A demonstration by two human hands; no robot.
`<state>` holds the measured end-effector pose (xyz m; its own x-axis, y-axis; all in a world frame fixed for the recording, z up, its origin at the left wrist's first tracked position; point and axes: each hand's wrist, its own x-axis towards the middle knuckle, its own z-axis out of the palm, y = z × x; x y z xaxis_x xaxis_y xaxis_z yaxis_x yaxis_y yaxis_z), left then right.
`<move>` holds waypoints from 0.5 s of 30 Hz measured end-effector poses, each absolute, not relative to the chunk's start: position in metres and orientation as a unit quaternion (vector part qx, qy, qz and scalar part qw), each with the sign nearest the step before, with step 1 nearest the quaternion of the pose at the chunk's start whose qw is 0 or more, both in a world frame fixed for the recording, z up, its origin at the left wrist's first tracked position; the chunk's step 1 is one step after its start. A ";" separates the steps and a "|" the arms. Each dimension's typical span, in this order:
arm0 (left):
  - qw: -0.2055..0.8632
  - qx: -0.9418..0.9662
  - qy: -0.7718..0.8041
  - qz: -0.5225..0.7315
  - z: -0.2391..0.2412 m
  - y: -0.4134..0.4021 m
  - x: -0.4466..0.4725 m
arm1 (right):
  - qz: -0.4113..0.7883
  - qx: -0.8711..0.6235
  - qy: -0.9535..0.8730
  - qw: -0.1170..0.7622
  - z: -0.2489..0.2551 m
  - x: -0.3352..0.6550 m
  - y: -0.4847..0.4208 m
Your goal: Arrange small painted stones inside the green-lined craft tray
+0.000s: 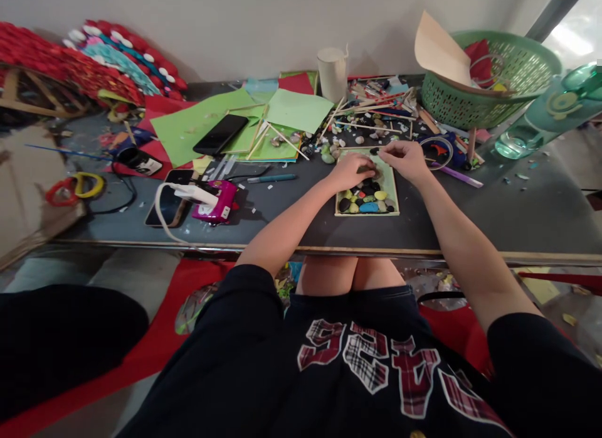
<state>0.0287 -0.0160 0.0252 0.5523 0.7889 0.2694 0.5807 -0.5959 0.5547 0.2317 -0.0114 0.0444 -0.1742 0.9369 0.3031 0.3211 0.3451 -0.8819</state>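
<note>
A small framed board [396,196] with a pale green base lies flat near the table's front edge. Black, yellow and grey pebbles cover its lower part, with one bright blue pebble [369,207] at the bottom. My left hand [352,173] rests over the board's left side, its fingers curled down among the stones; what they grip is hidden. At the upper right corner, my right hand [405,162] is closed in a pinch. A black pebble [375,151] lies right by its fingertips; I cannot make out what is between them.
Loose pebbles [329,152] and sticks lie behind the board. A green basket [489,105] and a tilted water bottle [531,124] stand right. Left are a blue pen [271,178], phones, a pink adapter [226,199] with a white cable, and scissors [75,188]. Another person sits at left.
</note>
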 end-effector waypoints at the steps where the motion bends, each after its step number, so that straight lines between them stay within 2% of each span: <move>1: 0.229 0.850 0.403 0.250 0.026 -0.016 0.028 | 0.342 -0.460 -0.686 0.448 0.045 0.231 -0.012; 5: 0.305 0.798 0.441 0.275 0.028 -0.017 0.023 | 0.376 -0.463 -0.679 0.429 0.046 0.231 -0.013; 9: 0.340 0.764 0.436 0.332 0.023 -0.018 0.024 | 0.417 -0.451 -0.681 0.398 0.049 0.231 -0.015; 15: 0.393 0.719 0.408 0.402 0.014 -0.012 0.023 | 0.444 -0.430 -0.678 0.398 0.054 0.229 -0.021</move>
